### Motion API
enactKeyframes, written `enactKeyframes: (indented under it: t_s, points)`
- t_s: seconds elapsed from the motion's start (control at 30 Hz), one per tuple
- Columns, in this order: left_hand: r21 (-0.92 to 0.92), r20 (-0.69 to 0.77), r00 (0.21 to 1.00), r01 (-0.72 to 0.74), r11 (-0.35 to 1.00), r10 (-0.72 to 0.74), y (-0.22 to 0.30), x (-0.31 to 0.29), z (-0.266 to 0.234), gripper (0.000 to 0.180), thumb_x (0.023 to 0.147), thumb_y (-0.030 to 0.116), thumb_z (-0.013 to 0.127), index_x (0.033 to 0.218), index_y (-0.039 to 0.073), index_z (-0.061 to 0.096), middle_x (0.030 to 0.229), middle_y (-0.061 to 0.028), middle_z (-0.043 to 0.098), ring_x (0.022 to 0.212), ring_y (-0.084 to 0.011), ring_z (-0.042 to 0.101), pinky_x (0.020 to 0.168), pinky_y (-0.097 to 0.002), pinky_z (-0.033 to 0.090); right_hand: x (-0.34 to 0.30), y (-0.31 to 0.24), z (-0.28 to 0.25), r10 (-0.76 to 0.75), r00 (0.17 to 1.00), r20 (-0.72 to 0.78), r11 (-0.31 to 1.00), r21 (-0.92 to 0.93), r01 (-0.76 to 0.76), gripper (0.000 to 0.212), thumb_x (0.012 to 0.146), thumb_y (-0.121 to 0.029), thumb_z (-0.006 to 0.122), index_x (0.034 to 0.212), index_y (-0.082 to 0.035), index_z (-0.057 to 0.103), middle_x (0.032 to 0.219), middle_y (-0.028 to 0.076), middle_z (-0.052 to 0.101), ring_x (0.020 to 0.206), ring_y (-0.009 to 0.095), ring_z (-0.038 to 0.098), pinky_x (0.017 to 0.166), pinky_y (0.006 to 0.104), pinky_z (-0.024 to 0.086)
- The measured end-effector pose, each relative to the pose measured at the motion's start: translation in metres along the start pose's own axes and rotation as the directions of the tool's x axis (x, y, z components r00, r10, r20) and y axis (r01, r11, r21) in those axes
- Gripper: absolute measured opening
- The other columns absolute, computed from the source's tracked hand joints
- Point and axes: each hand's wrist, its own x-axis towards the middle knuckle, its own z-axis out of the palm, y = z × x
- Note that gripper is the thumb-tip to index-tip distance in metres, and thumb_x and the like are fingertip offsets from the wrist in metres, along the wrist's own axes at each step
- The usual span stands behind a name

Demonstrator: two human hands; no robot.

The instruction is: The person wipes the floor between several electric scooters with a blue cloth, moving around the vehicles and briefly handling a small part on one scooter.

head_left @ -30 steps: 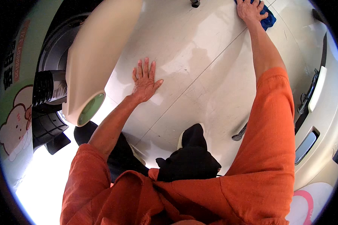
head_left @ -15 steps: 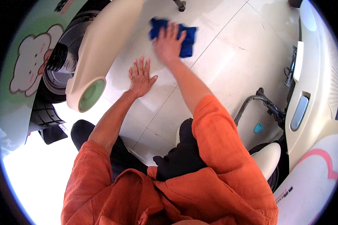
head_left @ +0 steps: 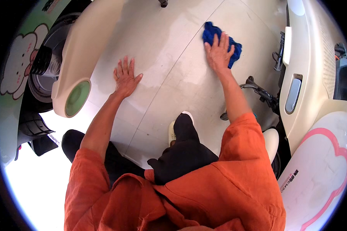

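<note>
My right hand [head_left: 219,54] lies on a crumpled dark blue cloth [head_left: 235,48], its fingers spread and the palm pressing it onto the pale tiled floor [head_left: 158,42]. Part of the cloth is hidden under the hand. Off to the left, my left hand [head_left: 125,79] rests flat on the tiles with its fingers apart and nothing in it. A damp-looking patch shows on the tiles between and beyond the hands.
A cream scooter part with a green round end [head_left: 78,98] stands at the left, beside a wheel [head_left: 46,81]. On the right are a cream scooter body [head_left: 308,81] and a black kickstand [head_left: 264,92]. My shoe [head_left: 172,133] is below the hands.
My right hand has slid the blue cloth to the right across the floor. The left hand stays flat on the tiles, and the whole view has shifted a little.
</note>
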Motion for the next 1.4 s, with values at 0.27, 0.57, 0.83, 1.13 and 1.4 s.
enactKeyframes:
  t_s: [0.27, 0.57, 0.83, 1.13, 1.4]
  points:
    - [0.018, -0.051, 0.998, -0.024, 1.000, 0.025, 0.003, 0.003, 0.006, 0.079, 0.096, 0.053, 0.041, 0.153, 0.020, -0.001, 0.160, -0.0088, -0.009, 0.146, -0.0362, -0.007, 0.114, -0.0574, 0.000, 0.072, 0.059, -0.015, 0.282, 0.953, 0.111, 0.956, 0.053, -0.289, 0.068, 0.097, -0.051, 0.035, 0.149, -0.008, 0.026, 0.158, 0.019, 0.010, 0.146, 0.032, 0.005, 0.111, 0.0611, 0.009]
    - [0.021, -0.044, 0.999, -0.002, 1.000, 0.003, -0.001, 0.002, 0.006, 0.078, 0.096, 0.052, 0.042, 0.153, 0.020, 0.001, 0.160, -0.0092, -0.008, 0.146, -0.0360, -0.006, 0.113, -0.0578, 0.000, -0.011, -0.007, -0.004, 0.114, 0.992, 0.057, 0.989, 0.087, -0.118, 0.067, 0.095, -0.046, 0.042, 0.146, -0.004, 0.030, 0.156, 0.022, 0.013, 0.146, 0.034, 0.007, 0.112, 0.0601, 0.006]
    - [-0.002, -0.092, 0.995, -0.040, 0.999, 0.040, 0.000, -0.001, 0.003, 0.077, 0.096, 0.050, 0.043, 0.153, 0.018, 0.003, 0.159, -0.0111, -0.008, 0.145, -0.0376, -0.006, 0.114, -0.0570, -0.001, 0.073, 0.046, 0.016, 0.137, 0.987, -0.080, 0.991, 0.019, -0.136, 0.070, 0.096, -0.054, 0.035, 0.148, -0.007, 0.027, 0.157, 0.019, 0.014, 0.146, 0.033, 0.007, 0.111, 0.0607, 0.007]
    - [-0.004, -0.093, 0.994, -0.064, 0.998, 0.063, 0.002, 0.002, 0.003, 0.077, 0.096, 0.052, 0.041, 0.153, 0.019, 0.001, 0.159, -0.0106, -0.008, 0.145, -0.0368, -0.007, 0.113, -0.0581, -0.001, 0.131, 0.086, -0.001, 0.263, 0.963, 0.053, 0.960, 0.090, -0.266, 0.072, 0.097, -0.055, 0.029, 0.152, -0.010, 0.016, 0.158, 0.019, 0.002, 0.147, 0.033, -0.004, 0.112, 0.0606, 0.002]
    - [0.037, -0.078, 0.997, -0.016, 0.999, 0.019, 0.004, 0.005, 0.007, 0.077, 0.096, 0.053, 0.040, 0.153, 0.020, 0.000, 0.160, -0.0097, -0.007, 0.145, -0.0375, -0.005, 0.113, -0.0591, 0.001, 0.007, -0.027, 0.020, 0.112, 0.973, -0.199, 0.993, 0.002, -0.114, 0.064, 0.095, -0.047, 0.041, 0.143, -0.006, 0.038, 0.153, 0.022, 0.024, 0.144, 0.035, 0.015, 0.110, 0.0613, 0.008]
